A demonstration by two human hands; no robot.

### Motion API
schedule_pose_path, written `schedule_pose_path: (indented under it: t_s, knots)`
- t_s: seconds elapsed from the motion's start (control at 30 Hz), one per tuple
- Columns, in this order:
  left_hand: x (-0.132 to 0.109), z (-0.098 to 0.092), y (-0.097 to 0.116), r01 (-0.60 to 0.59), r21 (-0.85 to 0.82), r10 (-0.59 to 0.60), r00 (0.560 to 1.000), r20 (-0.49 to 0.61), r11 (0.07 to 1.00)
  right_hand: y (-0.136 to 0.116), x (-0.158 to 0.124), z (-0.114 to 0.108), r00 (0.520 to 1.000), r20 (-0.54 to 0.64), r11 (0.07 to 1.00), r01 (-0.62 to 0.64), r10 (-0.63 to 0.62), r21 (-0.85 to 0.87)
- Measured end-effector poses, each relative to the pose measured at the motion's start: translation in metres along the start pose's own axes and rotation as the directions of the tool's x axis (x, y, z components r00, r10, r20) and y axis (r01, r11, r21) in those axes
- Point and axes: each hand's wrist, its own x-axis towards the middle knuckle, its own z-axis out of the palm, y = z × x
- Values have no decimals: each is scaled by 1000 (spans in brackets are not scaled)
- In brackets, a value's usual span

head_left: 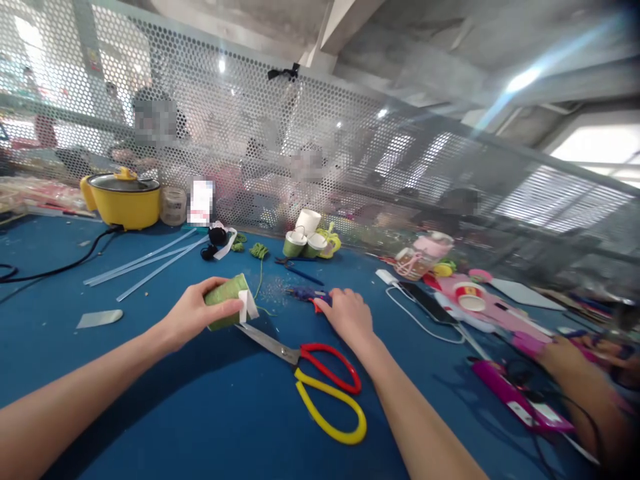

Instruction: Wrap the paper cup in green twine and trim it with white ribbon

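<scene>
My left hand (203,307) is closed around a small green cylinder (226,298) with a white strip (245,304) standing out from its right end. A green yarn strand (260,280) runs beside it to a small ball of green yarn (259,251). Farther right, my right hand (347,313) grips a blue hot glue gun (307,293) with a red trigger, its nozzle pointing left. The fingers hide most of the gun's handle. Between my arms lie large scissors (285,353) with one red and one yellow handle, blades partly under the cylinder.
Three green-and-white cups (304,237) stand near the perforated metal screen (240,133). Pliers (295,268) lie before them. Clear glue sticks (150,257) and a yellow electric pot (124,200) are left. At right are a phone (427,303), a purple power strip (520,397) and another person's arm (580,380).
</scene>
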Motion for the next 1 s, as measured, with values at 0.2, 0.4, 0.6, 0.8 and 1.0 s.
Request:
schedule_pose_path:
  t_s: [0.2,0.4,0.6,0.8,1.0]
  knots:
    - [-6,2,3,-135,251,138,990,4,959,-65,-46,-17,789,267,808,433,-554,399]
    - [-11,8,5,-170,317,168,985,34,933,-81,-64,-4,730,264,724,429,-630,539]
    - [-11,9,-1,-264,389,253,964,80,883,-68,-67,2,771,302,706,254,-560,661]
    - [-12,8,-9,-500,492,476,860,185,713,-65,-69,2,808,233,724,307,-542,618]
    - [-20,10,0,-587,510,673,739,20,629,-70,-76,3,805,125,724,439,-580,532]
